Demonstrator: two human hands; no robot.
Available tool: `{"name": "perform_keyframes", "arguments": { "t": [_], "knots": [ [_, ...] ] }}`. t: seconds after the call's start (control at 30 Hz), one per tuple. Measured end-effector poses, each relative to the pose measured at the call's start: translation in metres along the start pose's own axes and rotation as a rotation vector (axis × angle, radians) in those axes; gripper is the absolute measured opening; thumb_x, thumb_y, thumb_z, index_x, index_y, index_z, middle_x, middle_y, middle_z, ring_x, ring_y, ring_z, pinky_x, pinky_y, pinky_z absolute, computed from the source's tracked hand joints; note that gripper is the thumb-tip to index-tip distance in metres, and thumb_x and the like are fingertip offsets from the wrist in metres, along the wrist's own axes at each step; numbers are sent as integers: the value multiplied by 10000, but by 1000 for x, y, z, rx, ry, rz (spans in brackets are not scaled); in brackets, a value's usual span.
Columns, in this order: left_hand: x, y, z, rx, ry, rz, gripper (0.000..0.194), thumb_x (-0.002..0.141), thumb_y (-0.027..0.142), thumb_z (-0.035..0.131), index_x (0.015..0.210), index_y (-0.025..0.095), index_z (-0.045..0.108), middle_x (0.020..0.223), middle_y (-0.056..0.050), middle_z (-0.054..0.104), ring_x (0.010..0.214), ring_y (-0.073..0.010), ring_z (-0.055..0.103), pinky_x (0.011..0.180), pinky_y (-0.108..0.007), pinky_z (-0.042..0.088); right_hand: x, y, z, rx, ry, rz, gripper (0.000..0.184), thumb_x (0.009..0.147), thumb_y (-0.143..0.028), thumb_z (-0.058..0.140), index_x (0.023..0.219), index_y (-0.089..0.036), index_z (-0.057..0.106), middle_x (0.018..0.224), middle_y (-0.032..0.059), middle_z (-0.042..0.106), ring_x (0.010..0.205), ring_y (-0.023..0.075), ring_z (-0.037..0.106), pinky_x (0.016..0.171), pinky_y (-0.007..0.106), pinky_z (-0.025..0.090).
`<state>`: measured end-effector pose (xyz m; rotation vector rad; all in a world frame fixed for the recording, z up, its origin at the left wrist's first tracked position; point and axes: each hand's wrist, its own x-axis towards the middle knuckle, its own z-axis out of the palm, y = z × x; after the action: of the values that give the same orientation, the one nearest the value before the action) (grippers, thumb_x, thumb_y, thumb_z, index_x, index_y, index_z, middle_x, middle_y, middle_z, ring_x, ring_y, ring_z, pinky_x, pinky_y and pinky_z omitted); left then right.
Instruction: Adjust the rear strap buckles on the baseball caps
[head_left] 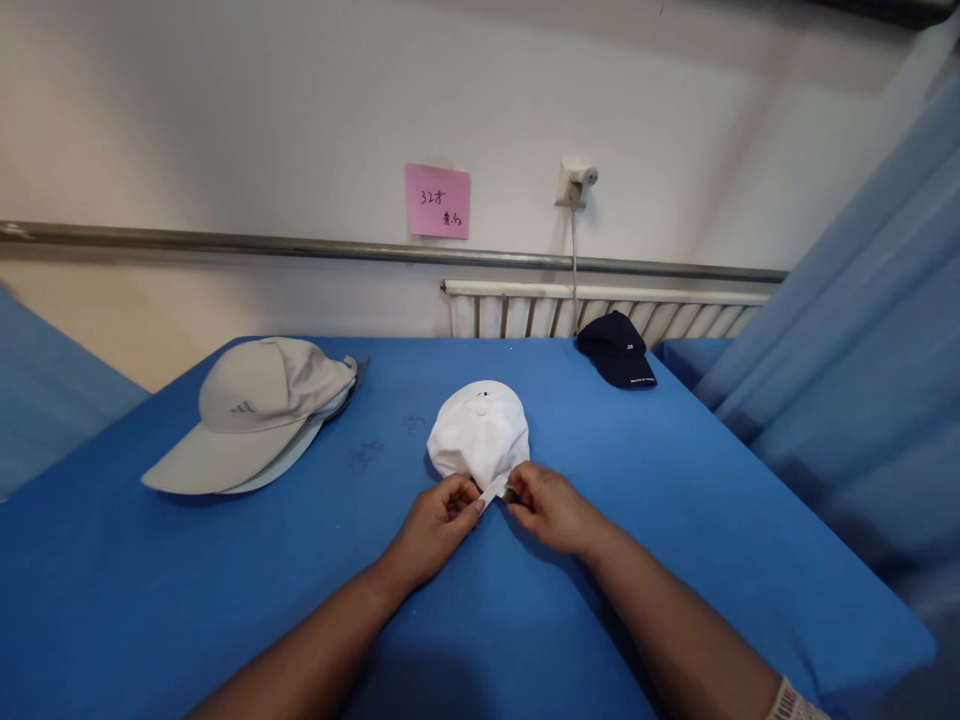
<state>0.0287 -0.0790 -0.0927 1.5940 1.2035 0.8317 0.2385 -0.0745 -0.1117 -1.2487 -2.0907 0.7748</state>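
Note:
A white cap (pixel 478 430) rests on the blue-covered table in front of me, its back strap side turned towards me. Between my hands runs its white strap (pixel 493 491), slanting up to the right. My left hand (pixel 435 525) pinches the strap's lower left end between thumb and finger. At the strap's other side, my right hand (pixel 551 505) is closed on the strap near a small dark fastener (pixel 511 496). The fingertips partly hide the fastener, so its exact form cannot be made out.
Stacked caps with a light grey one (pixel 251 395) on top lie at the left. A navy cap (pixel 617 350) sits at the back right of the blue table (pixel 360 620). Behind are a metal rail (pixel 322 245) and radiator; a blue curtain (pixel 862 330) hangs at the right.

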Motion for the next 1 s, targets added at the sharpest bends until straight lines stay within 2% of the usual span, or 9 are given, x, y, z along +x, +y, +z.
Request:
{"name": "perform_keyframes", "arguments": {
  "t": [0.07, 0.17, 0.23, 0.33, 0.43, 0.8, 1.0],
  "knots": [
    [0, -1, 0, -5, -1, 3, 222, 800, 391, 645, 754, 185, 574, 690, 18, 576, 641, -141, 530, 620, -252, 439, 1, 0, -1, 14, 11, -46, 242, 826, -98, 569, 1041, -209, 573, 871, 2, 599, 744, 143, 549, 682, 245, 408],
    [-1, -1, 1, -19, -11, 0, 213, 807, 377, 638, 761, 183, 563, 690, 24, 565, 644, -137, 525, 621, -251, 434, 2, 1, -3, -34, -40, -93, 186, 857, -78, 522, 959, -210, 606, 900, 14, 582, 802, 146, 557, 739, 249, 424],
    [-1, -1, 1, -30, -5, -7, 215, 809, 379, 637, 768, 182, 561, 688, 26, 561, 647, -137, 524, 628, -254, 435, 2, 3, -4, -58, -86, -88, 184, 847, -77, 557, 967, -206, 612, 944, 24, 579, 837, 151, 563, 765, 255, 437],
    [0, -1, 1, -43, 0, -13, 222, 811, 384, 638, 774, 179, 559, 693, 25, 561, 645, -135, 522, 635, -258, 436, 0, 6, -5, -68, -114, -72, 309, 811, -65, 625, 1081, -216, 608, 1077, 46, 577, 929, 166, 577, 831, 274, 454],
    [0, 0, 1, -55, -9, -12, 223, 812, 382, 640, 774, 179, 559, 697, 26, 560, 641, -133, 517, 635, -259, 436, 0, 6, -6, -106, -118, -75, 312, 824, -80, 635, 1100, -221, 611, 1113, 51, 579, 990, 179, 580, 875, 289, 453],
    [1, -1, 1, -19, -7, -6, 204, 818, 364, 634, 769, 177, 569, 695, 25, 562, 636, -129, 507, 623, -254, 426, 3, 2, -3, -239, -154, -88, 180, 858, -125, 589, 1024, -192, 594, 1039, 57, 601, 938, 183, 584, 827, 284, 443],
    [0, 0, -2, -76, 83, 16, 194, 805, 357, 649, 778, 178, 578, 696, 29, 565, 630, -123, 520, 610, -245, 430, 2, 4, -4, -184, -145, -112, 203, 842, -111, 596, 1023, -204, 587, 1034, 47, 597, 921, 173, 583, 818, 281, 442]
  ]
}}
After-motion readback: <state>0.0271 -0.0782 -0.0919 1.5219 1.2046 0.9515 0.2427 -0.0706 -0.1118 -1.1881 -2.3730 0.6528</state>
